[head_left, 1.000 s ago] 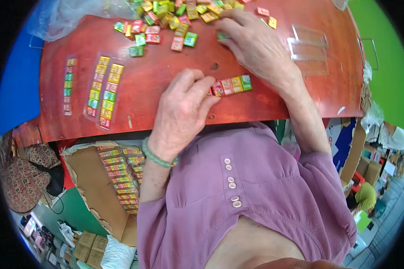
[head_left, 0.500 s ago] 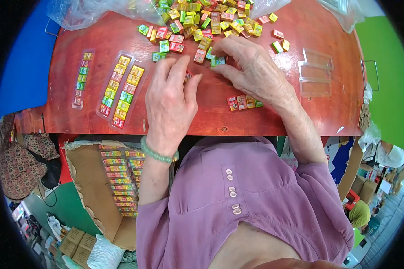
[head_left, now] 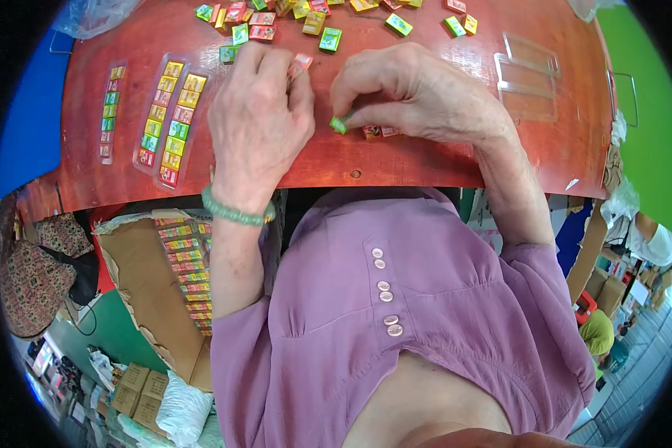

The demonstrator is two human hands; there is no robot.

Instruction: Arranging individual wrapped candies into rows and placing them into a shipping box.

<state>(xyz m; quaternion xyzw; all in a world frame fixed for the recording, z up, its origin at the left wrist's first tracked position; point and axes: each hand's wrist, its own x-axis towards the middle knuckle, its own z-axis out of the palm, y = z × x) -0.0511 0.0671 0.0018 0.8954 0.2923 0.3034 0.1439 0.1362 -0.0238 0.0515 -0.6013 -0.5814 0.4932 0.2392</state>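
My left hand, with a green bead bracelet on its wrist, is closed near the loose boxes. A small red box shows between its thumb and forefinger. My right hand pinches a small green box between thumb and fingertips, close to the tabletop. Just beside that box, a short row of small boxes lies partly hidden under my right hand. Loose red, green and yellow boxes are scattered beyond both hands.
Clear plastic trays filled with small boxes lie at the left of the red table. At the right are unfilled clear trays. Below the table's near edge, a cardboard carton holds packed trays. A plastic bag rests at the far left.
The whole view has shifted, so the table sits higher in the picture. My right hand has picked up a green box and brought it to the short row. My left hand stays closed.
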